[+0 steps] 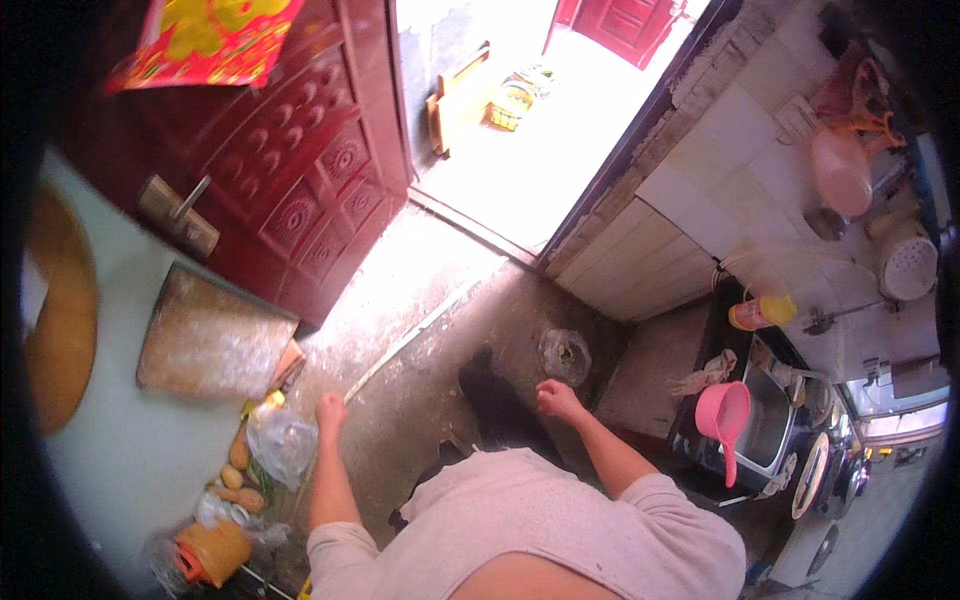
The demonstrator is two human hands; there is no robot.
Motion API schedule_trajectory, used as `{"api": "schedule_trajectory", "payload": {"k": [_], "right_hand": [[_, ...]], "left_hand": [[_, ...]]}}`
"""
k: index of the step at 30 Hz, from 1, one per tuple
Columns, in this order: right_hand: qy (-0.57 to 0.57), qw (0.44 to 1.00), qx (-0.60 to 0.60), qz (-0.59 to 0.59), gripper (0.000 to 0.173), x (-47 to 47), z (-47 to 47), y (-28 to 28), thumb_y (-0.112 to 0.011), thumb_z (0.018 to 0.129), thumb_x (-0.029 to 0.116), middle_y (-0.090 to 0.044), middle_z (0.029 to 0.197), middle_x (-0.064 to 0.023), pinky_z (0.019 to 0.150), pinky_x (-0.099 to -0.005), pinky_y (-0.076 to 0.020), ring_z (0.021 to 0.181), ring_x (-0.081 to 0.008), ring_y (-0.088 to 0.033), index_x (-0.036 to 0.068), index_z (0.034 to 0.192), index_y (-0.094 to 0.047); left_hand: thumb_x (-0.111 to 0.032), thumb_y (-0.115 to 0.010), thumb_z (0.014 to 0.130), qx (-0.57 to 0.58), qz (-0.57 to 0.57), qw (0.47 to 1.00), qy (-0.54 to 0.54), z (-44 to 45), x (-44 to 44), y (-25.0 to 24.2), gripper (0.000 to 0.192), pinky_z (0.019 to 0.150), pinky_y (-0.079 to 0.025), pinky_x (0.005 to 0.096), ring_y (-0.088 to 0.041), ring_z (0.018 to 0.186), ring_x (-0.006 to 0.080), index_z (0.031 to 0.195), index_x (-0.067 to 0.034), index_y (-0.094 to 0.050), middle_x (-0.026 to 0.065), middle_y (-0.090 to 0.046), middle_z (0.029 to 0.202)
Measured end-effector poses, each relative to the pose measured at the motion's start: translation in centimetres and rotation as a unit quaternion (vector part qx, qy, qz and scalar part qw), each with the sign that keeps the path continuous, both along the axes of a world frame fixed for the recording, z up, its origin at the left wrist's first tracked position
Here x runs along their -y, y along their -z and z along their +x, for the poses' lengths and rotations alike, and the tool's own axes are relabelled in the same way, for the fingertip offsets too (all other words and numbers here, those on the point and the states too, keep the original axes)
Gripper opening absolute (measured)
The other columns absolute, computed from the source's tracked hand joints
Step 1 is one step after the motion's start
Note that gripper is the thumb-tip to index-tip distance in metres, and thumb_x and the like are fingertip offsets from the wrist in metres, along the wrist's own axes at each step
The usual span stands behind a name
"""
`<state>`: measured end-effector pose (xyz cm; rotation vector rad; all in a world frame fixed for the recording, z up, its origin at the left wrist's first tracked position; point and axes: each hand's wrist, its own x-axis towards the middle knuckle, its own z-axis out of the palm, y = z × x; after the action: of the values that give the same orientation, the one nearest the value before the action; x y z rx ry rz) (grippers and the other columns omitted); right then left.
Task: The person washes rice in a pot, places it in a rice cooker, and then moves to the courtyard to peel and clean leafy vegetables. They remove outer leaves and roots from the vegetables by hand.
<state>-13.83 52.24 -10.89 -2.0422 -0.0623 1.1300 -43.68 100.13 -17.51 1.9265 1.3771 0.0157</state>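
My left hand (331,411) hangs over the concrete floor, its fingers curled, close to a clear plastic bag (282,447) by the left wall. Nothing can be made out in it. My right hand (553,397) is in front of me on the right, fingers bent, with no object visible in it. Just beyond it a transparent plastic bag (565,356) with some scraps stands on the floor. A pink plastic dipper (724,412) rests at the edge of the metal sink (766,409), to the right of my right hand.
A dark red door (300,172) stands open to a bright area with a patterned basket (514,103). A worn board (214,334) leans at the left wall, above several root vegetables (241,495). A yellow-capped container (761,312) stands behind the sink. A pale strip (409,339) crosses the floor.
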Motion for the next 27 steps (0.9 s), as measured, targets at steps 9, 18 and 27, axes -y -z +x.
{"api": "schedule_trajectory", "payload": {"k": [9,18,27], "right_hand": [[-0.126,0.981,0.007,-0.149,0.031,-0.4,19.2,8.1,-0.065,0.079,0.028,-0.070,0.103,-0.0144,0.085,-0.0410,-0.0531,0.096,-0.0285,-0.068,0.008,0.103,-0.070],[0.166,0.986,0.017,-0.002,0.028,-11.6,41.6,1.5,-0.059,0.085,0.011,-0.070,0.100,-0.0120,0.066,-0.0331,-0.0575,0.081,-0.0217,-0.070,0.002,0.111,-0.065],[0.217,0.973,-0.072,-0.036,0.021,-18.8,54.3,4.1,-0.058,0.089,0.014,-0.065,0.083,-0.0063,0.051,-0.0315,-0.0513,0.064,-0.0180,-0.066,0.008,0.108,-0.062]], "left_hand": [[-0.015,-0.058,0.088,0.052,-0.220,0.971,0.070,30.5,-3.2,-4.0,0.017,0.054,-0.052,0.0344,-0.065,0.059,0.0179,0.086,0.000,-0.066,0.0112,-0.067,0.075],[-0.021,-0.059,0.084,-0.190,-0.209,0.945,0.165,42.0,-9.0,-5.3,0.023,0.064,-0.056,0.0342,-0.069,0.062,0.0206,0.088,-0.001,-0.071,0.0123,-0.072,0.080],[-0.026,-0.059,0.086,-0.052,0.038,0.953,0.295,76.8,-22.7,-7.0,0.023,0.063,-0.053,0.0363,-0.068,0.061,0.0196,0.084,-0.004,-0.067,0.0108,-0.067,0.067]]}}
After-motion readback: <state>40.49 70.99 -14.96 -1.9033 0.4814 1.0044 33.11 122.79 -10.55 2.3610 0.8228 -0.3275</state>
